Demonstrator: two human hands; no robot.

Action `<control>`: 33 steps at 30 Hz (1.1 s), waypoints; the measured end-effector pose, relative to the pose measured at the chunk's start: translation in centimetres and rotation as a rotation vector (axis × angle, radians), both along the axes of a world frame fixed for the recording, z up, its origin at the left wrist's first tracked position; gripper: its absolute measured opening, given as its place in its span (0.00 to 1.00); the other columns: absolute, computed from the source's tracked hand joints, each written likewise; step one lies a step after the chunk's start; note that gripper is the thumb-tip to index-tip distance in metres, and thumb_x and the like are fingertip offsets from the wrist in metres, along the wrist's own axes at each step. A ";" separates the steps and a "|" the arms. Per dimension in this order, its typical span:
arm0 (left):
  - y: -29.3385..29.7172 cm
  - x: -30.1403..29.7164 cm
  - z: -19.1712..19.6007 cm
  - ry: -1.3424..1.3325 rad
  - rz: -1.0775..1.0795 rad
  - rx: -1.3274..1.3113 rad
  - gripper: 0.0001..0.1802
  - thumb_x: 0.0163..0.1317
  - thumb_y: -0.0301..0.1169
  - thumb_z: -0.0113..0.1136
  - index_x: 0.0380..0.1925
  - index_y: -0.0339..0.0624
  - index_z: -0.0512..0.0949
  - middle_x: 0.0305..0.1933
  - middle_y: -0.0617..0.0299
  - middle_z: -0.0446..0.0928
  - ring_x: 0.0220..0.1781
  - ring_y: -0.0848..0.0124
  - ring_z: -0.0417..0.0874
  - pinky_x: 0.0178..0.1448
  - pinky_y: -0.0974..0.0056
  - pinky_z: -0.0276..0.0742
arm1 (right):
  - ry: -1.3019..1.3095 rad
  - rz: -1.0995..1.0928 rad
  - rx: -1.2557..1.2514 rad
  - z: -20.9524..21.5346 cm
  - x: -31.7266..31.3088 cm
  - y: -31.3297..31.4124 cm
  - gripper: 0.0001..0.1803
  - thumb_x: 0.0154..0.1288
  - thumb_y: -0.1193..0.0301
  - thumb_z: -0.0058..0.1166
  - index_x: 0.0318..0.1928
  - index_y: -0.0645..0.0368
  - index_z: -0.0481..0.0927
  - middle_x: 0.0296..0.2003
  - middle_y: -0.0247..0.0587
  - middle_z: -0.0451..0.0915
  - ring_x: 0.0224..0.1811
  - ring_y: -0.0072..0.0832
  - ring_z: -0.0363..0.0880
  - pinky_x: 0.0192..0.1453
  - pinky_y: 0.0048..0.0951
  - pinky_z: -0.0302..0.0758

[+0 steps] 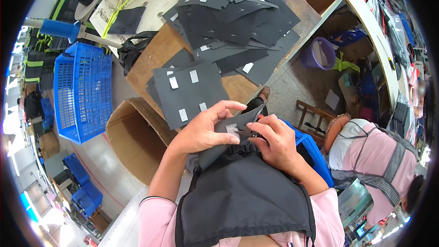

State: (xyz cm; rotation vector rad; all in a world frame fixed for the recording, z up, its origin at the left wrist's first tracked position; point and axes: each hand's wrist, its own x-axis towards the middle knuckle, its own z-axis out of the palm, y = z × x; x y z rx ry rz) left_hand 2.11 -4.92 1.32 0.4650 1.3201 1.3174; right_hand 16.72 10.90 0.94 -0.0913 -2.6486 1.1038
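Dark grey sheet (215, 153) held before a black apron (242, 206)

By the brown tabletop (151, 66), most of the upper view is taken up; its far part is hidden under a pile of dark grey panels (240, 25), whose lower layers are covered and cannot be counted. To the left, a blue crate (83, 93) is seen, and nearer, an open cardboard box (132, 130), its inside largely in shadow. A squared stack (190, 93) is set at the tabletop's near edge, its top panel marked with white patches. Between the hands, the sheet is held, partly masked by fingers. By the left hand (203, 130) it is gripped, thumb on the face, forefinger stretched out, the other fingertips concealed. By the right hand (276, 144) a small tool (249, 133) is pinched; its handle is mostly covered, so its kind cannot be told. Its tip is pointed at a white label (232, 130); whether contact is made cannot be made out.
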 end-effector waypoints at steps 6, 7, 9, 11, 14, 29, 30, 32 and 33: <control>-0.3 0.4 -0.3 -0.016 -0.026 0.056 0.34 0.48 0.23 0.65 0.59 0.40 0.67 0.48 0.61 0.72 0.50 0.74 0.72 0.57 0.69 0.67 | 0.045 -0.024 -0.012 -0.9 -0.5 -0.2 0.21 0.39 0.76 0.65 0.39 0.56 0.78 0.29 0.36 0.74 0.25 0.32 0.73 0.26 0.29 0.69; -0.3 0.5 -0.4 0.005 -0.004 0.065 0.34 0.48 0.22 0.64 0.59 0.39 0.67 0.50 0.61 0.72 0.52 0.74 0.72 0.58 0.68 0.67 | 0.092 -0.020 -0.004 -1.1 -0.5 -0.1 0.20 0.40 0.77 0.65 0.40 0.56 0.78 0.28 0.36 0.74 0.25 0.32 0.73 0.26 0.29 0.70; -0.3 0.5 -0.2 0.005 0.001 0.059 0.34 0.48 0.21 0.63 0.59 0.39 0.67 0.52 0.61 0.72 0.53 0.73 0.72 0.58 0.68 0.67 | 0.097 -0.048 -0.035 -0.9 0.0 0.0 0.19 0.41 0.77 0.65 0.39 0.56 0.78 0.28 0.36 0.74 0.25 0.33 0.73 0.27 0.30 0.70; -0.2 0.4 0.1 0.004 0.007 0.051 0.33 0.48 0.21 0.62 0.59 0.39 0.67 0.54 0.61 0.72 0.54 0.73 0.72 0.59 0.68 0.67 | 0.101 -0.076 -0.068 -0.6 0.3 0.0 0.18 0.41 0.77 0.65 0.38 0.57 0.79 0.28 0.37 0.74 0.25 0.33 0.73 0.27 0.30 0.71; 0.0 0.4 0.2 0.038 0.009 0.019 0.33 0.48 0.21 0.61 0.58 0.38 0.68 0.54 0.59 0.72 0.54 0.72 0.72 0.58 0.68 0.68 | 0.066 -0.106 -0.097 0.1 0.2 0.0 0.16 0.42 0.76 0.65 0.37 0.57 0.79 0.27 0.37 0.75 0.25 0.33 0.73 0.27 0.30 0.70; 0.4 0.4 0.9 0.169 -0.055 0.015 0.35 0.45 0.24 0.60 0.59 0.39 0.68 0.55 0.57 0.72 0.50 0.70 0.74 0.57 0.67 0.68 | 0.014 0.028 0.024 0.8 0.1 1.4 0.20 0.40 0.75 0.65 0.39 0.54 0.78 0.30 0.34 0.75 0.25 0.31 0.72 0.28 0.29 0.68; 0.4 0.3 1.0 0.171 -0.059 0.019 0.35 0.44 0.24 0.60 0.59 0.41 0.68 0.53 0.57 0.73 0.48 0.70 0.74 0.57 0.67 0.68 | -0.005 0.047 0.036 0.9 0.0 1.4 0.20 0.40 0.75 0.65 0.40 0.54 0.78 0.30 0.34 0.75 0.25 0.31 0.73 0.28 0.29 0.68; 0.4 0.3 0.9 0.172 -0.063 0.021 0.35 0.44 0.24 0.60 0.59 0.42 0.69 0.52 0.57 0.73 0.47 0.69 0.74 0.56 0.67 0.68 | -0.025 0.066 0.046 1.0 -0.2 1.5 0.21 0.40 0.75 0.65 0.40 0.54 0.78 0.31 0.34 0.75 0.26 0.32 0.73 0.28 0.29 0.69; 0.4 0.3 0.8 0.250 -0.084 0.050 0.35 0.44 0.24 0.60 0.58 0.43 0.70 0.49 0.57 0.73 0.45 0.69 0.74 0.54 0.67 0.68 | -0.010 0.076 0.046 0.9 -0.2 1.6 0.20 0.40 0.75 0.65 0.40 0.54 0.78 0.31 0.34 0.76 0.26 0.32 0.73 0.29 0.29 0.69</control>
